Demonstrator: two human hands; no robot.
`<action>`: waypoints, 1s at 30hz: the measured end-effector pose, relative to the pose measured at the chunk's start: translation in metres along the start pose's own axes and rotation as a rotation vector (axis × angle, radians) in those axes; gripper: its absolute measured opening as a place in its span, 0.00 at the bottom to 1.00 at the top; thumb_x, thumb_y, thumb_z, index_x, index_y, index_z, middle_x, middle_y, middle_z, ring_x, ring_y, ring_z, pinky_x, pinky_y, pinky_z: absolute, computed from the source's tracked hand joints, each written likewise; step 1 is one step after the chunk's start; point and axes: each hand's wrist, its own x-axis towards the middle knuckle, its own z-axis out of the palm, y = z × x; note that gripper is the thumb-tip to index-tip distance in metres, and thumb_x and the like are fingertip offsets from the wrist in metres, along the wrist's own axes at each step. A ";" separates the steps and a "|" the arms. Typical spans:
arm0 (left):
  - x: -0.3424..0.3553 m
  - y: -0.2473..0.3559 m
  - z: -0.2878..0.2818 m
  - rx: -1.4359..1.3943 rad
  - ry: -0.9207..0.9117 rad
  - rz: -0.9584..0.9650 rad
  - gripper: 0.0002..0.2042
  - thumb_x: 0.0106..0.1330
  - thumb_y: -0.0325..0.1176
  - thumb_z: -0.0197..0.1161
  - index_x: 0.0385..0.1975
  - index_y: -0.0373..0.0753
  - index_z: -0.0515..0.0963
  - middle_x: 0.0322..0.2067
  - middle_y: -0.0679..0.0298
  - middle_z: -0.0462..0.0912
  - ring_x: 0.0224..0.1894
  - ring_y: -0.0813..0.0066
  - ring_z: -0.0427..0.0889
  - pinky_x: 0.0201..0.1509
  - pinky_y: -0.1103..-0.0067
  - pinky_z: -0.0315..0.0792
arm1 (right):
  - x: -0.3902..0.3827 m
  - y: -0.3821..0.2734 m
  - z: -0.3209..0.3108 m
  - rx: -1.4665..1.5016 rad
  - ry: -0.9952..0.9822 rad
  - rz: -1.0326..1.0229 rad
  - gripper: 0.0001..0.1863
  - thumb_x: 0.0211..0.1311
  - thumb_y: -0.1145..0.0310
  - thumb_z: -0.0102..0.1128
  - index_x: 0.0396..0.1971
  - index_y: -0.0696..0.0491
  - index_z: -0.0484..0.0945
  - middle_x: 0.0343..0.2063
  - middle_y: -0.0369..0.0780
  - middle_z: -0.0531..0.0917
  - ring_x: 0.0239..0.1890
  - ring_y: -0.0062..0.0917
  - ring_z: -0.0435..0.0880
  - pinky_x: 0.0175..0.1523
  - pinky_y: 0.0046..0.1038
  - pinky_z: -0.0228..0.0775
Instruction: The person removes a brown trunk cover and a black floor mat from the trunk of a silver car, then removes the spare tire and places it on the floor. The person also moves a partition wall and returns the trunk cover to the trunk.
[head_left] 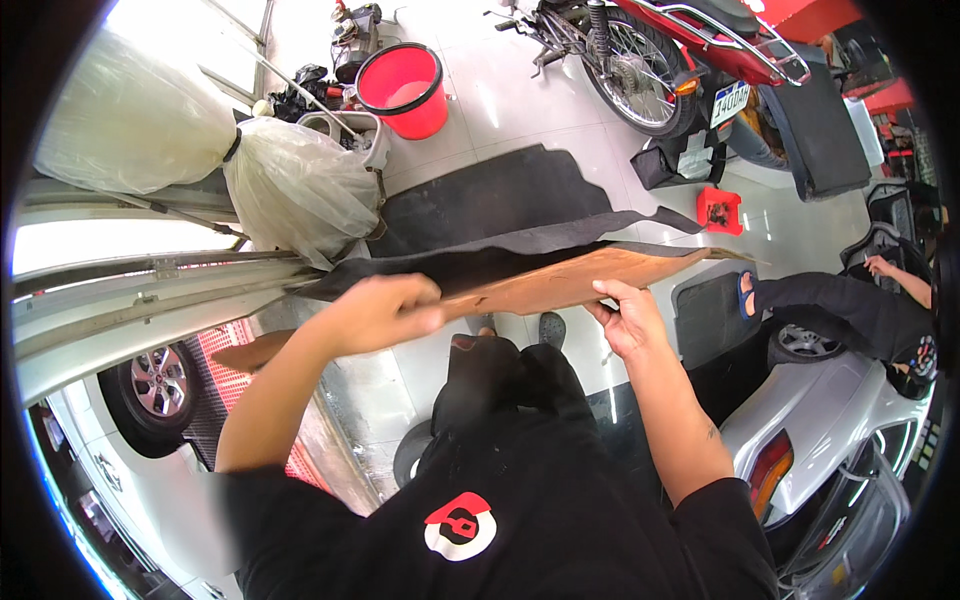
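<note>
Brown panel, thin, wavy-edged, extending past right hand pinching its near edge; left hand blurred alongside, grip unclear.

- Long, thin brown wood-like panel: irregular outline, held up lengthwise left to right, brown face showing, middle-left part hidden.
- Black fabric-like sheet: wavy-edged, along panel's far edge; whether joined, cannot tell.
</note>
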 end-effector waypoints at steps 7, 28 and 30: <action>-0.092 -0.014 0.049 0.563 0.350 -0.171 0.23 0.67 0.35 0.65 0.62 0.41 0.76 0.43 0.53 0.87 0.44 0.51 0.86 0.48 0.62 0.79 | -0.003 0.005 0.005 -0.015 -0.031 -0.004 0.24 0.57 0.83 0.64 0.55 0.55 0.72 0.50 0.42 0.80 0.50 0.33 0.84 0.50 0.39 0.86; -0.104 0.025 0.131 0.649 0.130 0.143 0.16 0.60 0.26 0.58 0.47 0.40 0.84 0.43 0.58 0.89 0.41 0.58 0.89 0.46 0.66 0.82 | -0.135 0.078 -0.156 0.186 0.239 -0.076 0.31 0.54 0.80 0.67 0.60 0.54 0.71 0.49 0.39 0.82 0.46 0.25 0.84 0.44 0.28 0.80; -0.102 0.034 0.134 0.672 0.167 0.176 0.14 0.61 0.25 0.58 0.46 0.39 0.85 0.41 0.56 0.90 0.38 0.57 0.89 0.44 0.66 0.81 | -0.139 0.080 -0.168 0.196 0.240 -0.073 0.31 0.56 0.78 0.67 0.61 0.53 0.68 0.50 0.40 0.81 0.48 0.28 0.84 0.48 0.33 0.81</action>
